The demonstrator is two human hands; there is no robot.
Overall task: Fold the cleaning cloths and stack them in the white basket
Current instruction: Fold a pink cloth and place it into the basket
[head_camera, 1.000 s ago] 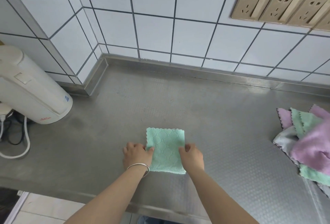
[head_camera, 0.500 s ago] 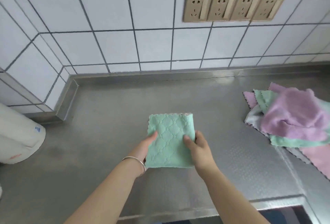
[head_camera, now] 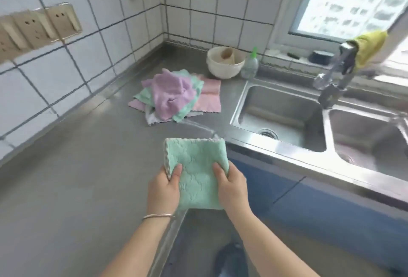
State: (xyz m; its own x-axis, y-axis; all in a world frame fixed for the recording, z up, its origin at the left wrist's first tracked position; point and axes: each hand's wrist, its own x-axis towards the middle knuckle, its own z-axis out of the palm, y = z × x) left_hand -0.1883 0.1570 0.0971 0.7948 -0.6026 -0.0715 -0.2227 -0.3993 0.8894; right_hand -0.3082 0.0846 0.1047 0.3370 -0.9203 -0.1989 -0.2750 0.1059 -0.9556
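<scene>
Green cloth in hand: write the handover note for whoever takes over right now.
Left hand and right hand each grip a side of the folded green cloth, held off the steel counter, thumbs on top.
The pile of unfolded cloths lies on the counter near the wall corner, left of the sink.
Done: this cloth is folded.
Left: put it in the white basket, which is not in view, then fold and stack the pile.

Both forearms are bare, with a thin silver bangle (head_camera: 158, 216) around the left wrist.
</scene>
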